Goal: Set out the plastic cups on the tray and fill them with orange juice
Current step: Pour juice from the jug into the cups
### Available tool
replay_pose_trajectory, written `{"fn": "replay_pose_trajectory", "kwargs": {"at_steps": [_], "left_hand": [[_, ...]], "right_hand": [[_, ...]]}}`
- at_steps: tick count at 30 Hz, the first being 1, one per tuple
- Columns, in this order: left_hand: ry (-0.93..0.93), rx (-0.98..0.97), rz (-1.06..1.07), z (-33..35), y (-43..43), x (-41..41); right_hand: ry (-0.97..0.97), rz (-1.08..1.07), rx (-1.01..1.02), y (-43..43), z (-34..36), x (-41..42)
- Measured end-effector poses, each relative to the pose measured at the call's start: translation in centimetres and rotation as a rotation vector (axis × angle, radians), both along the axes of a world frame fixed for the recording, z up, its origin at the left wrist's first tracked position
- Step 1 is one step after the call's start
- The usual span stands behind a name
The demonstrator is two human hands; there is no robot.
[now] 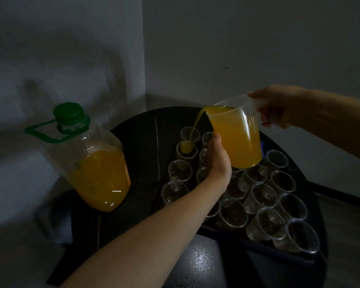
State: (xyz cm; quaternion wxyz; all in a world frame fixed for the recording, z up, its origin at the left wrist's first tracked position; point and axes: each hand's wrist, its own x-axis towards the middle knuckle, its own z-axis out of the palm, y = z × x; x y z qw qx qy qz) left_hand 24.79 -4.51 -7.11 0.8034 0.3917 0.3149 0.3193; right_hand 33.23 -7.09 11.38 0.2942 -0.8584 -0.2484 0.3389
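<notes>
dim grey walls (258, 48) cornered a dark round bench (141, 142). clear, thin-walled plastic cups (233, 213) stood in rows on the tray (258, 244), nearly all empty. the right hand (276, 107) curled round the handle of a translucent jug (237, 132). the left hand (216, 161) lay flat against its side. orange juice (195, 125) streamed into one far cup (186, 150), so filling had barely begun, i judged. a half-full, green-capped bottle (92, 159) stood near the tray.

Right hand (275, 107) tilts the jug (235, 136), pouring into 1 cup (186, 153); left hand (217, 161) touches it.
</notes>
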Motion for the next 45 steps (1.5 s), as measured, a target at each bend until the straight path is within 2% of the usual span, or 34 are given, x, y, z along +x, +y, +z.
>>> {"fn": "replay_pose_trajectory", "kwargs": {"at_steps": [29,45], "left_hand": [[0.042,0.017,-0.025,1.0,-0.9,-0.5],[0.040,0.008,-0.039,1.3,-0.7,-0.5]], "right_hand": [[0.013,-0.048,-0.050,0.5,-0.6,1.1],[0.061,-0.152,-0.055,1.4,-0.2,1.2]]}}
